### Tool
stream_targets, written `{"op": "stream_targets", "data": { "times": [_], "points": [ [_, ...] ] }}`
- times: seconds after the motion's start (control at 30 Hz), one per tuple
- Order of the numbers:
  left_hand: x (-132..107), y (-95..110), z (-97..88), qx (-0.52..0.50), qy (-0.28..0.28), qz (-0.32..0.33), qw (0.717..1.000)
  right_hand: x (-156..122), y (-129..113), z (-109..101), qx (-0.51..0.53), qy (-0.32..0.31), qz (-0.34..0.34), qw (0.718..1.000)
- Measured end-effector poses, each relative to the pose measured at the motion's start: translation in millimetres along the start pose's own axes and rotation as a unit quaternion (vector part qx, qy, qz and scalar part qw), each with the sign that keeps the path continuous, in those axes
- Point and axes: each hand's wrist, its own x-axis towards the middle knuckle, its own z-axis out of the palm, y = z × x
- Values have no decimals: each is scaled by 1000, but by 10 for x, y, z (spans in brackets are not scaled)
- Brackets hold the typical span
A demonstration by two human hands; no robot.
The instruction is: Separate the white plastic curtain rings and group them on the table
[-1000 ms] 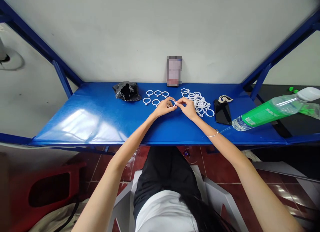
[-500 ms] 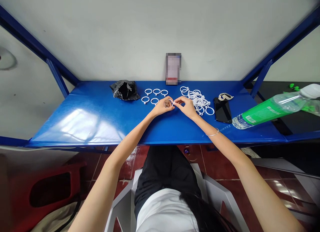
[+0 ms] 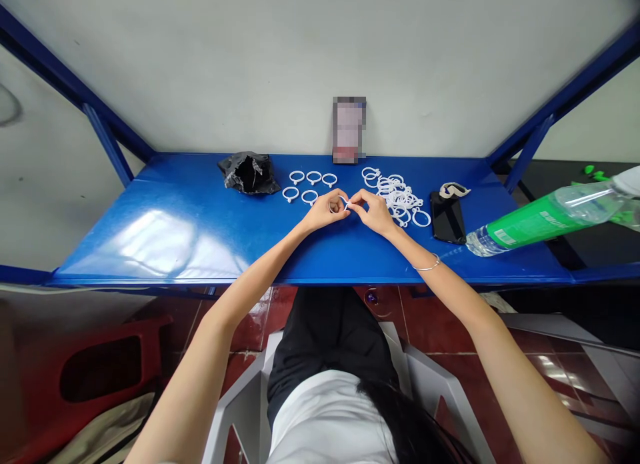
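Note:
Above the blue table (image 3: 190, 217), my left hand (image 3: 320, 213) is closed on a white plastic curtain ring (image 3: 343, 199). My right hand (image 3: 375, 214) meets it from the right, thumb and fingertips pinched at the ring's small eyelet side; the fingers partly hide the ring. Several similar rings (image 3: 314, 177) lie apart from each other just beyond my left hand. Beside and behind my right hand is a loose heap of more white rings (image 3: 403, 199), overlapping one another.
A crumpled black plastic bag (image 3: 249, 173) sits open at the back left. One phone (image 3: 349, 131) leans against the wall. To the right lie a dark phone (image 3: 447, 217), a cream-coloured strip (image 3: 454, 190) and a tilted bottle with a green label (image 3: 540, 221).
The view has shifted slightly. Both hands stay together at the ring, with only a tiny change in the fingers. The other rings lie where they were.

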Motion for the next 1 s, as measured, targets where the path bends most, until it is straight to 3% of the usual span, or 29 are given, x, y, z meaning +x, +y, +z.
{"op": "stream_targets", "data": {
  "times": [1.0],
  "points": [
    [-22, 55, 21, 41, 12, 10, 999, -15, -19, -11, -41, -21, -18, 999]
  ]
}}
